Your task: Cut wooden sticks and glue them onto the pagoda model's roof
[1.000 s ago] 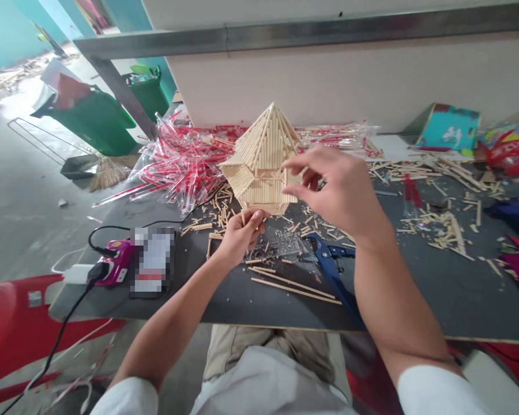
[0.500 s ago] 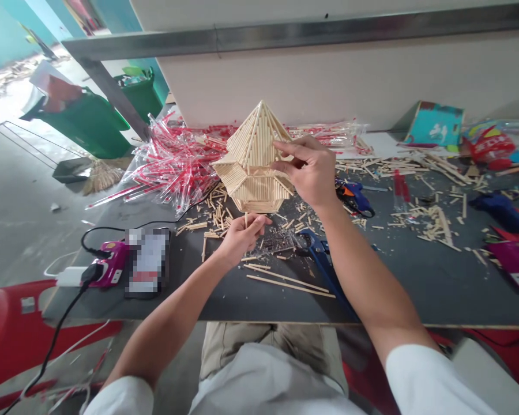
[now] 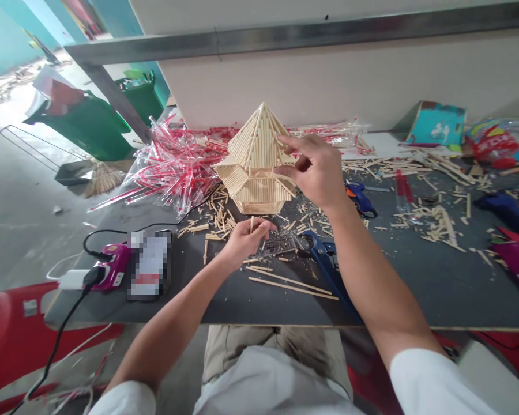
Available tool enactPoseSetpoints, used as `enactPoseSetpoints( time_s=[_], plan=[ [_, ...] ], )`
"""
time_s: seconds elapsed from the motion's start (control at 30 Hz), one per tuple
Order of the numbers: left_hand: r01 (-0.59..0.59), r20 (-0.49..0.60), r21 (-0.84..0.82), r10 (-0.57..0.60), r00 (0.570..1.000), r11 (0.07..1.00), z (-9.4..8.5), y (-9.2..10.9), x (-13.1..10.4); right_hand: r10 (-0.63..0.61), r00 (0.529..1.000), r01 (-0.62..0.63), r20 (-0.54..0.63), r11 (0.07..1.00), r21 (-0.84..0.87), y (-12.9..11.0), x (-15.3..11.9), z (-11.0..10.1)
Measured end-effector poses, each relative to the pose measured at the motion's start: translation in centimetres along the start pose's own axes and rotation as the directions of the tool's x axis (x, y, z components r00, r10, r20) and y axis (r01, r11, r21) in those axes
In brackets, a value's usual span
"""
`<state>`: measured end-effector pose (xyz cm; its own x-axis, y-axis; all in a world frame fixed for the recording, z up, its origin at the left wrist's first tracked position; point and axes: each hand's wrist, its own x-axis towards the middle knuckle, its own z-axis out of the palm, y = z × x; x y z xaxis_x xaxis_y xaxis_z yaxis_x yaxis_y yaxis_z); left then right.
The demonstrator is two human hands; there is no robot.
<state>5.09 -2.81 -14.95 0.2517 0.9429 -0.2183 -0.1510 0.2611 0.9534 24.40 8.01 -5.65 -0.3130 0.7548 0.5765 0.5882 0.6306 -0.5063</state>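
A small tower-like model built of thin wooden sticks [image 3: 259, 164], with a pointed roof and a flared lower tier, stands upright in the middle. My right hand [image 3: 313, 167] is at the right side of its roof, thumb and forefinger curved toward it; whether they touch it is hard to tell. Just in front of the model's base, my left hand [image 3: 251, 239] pinches a short wooden stick [image 3: 252, 224] that points upward. Cut stick pieces [image 3: 220, 213] lie around the model's left side.
Red-and-clear plastic packets [image 3: 177, 164] are heaped at the back left. Nearer me are a phone [image 3: 149, 265], a purple power strip [image 3: 115, 265], long loose sticks [image 3: 292, 285] and a blue-handled cutter [image 3: 328, 265]. A blue glue gun [image 3: 361, 199] lies at right.
My left hand has moved slightly right and down, lowering the short stick away from the model's base. My right hand has shifted a little to the right, with its fingers slightly wider apart.
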Motion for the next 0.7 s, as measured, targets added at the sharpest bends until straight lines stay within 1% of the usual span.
enactPoseSetpoints(
  time_s=[0.07,0.2,0.47,0.7],
  plan=[
    [-0.007,0.003,0.007,0.007,1.000,1.000,-0.06,-0.07,0.00,0.009,1.000,-0.009,0.012,1.000,0.004,-0.12,-0.01,-0.16],
    [-0.010,0.015,0.017,0.010,1.000,1.000,-0.15,-0.23,-0.02,0.046,0.997,-0.043,0.058,0.998,-0.056,-0.49,-0.02,-0.23],
    [-0.027,0.020,0.103,0.025,0.999,0.994,0.13,-0.12,-0.13,-0.066,0.995,0.081,0.076,0.975,-0.208,-1.04,-0.44,-0.25],
    [-0.009,0.018,0.173,0.006,1.000,0.985,0.20,-0.12,-0.30,-0.150,0.987,0.158,0.049,0.944,-0.288,-0.83,-0.68,0.28]
  ],
)
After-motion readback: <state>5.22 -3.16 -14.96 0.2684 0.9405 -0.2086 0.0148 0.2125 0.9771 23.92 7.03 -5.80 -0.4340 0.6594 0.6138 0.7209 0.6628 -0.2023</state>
